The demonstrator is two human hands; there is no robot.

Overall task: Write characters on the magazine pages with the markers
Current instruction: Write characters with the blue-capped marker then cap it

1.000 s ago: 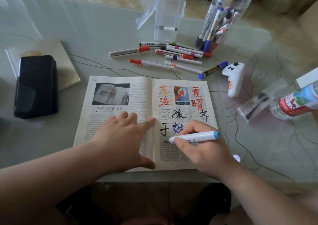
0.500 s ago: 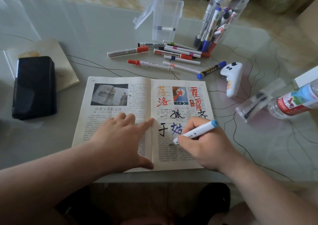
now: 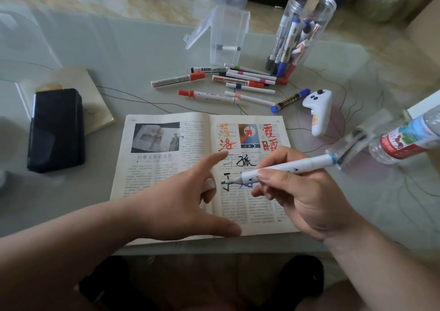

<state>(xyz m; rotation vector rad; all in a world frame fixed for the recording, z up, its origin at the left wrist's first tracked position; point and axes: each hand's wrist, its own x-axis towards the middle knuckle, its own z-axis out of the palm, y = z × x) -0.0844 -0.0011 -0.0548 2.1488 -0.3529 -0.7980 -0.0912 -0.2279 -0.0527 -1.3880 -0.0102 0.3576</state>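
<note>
An open magazine lies flat at the table's near edge, its right page bearing orange, red, black and blue handwritten characters. My right hand grips a white marker with a blue end, its dark tip pointing left over the black character low on the right page. My left hand hovers over the spine with index finger and thumb spread and the other fingers curled under, holding nothing. Whether it touches the paper is unclear.
Several loose markers lie beyond the magazine, near a clear box and a clear jar of markers. A white controller and plastic bottle sit at right. A black case rests on a notebook at left.
My right hand has lifted and swung the marker flatter, its tip now further left over the black character. My left hand has risen off the left page, its fingers curling.
</note>
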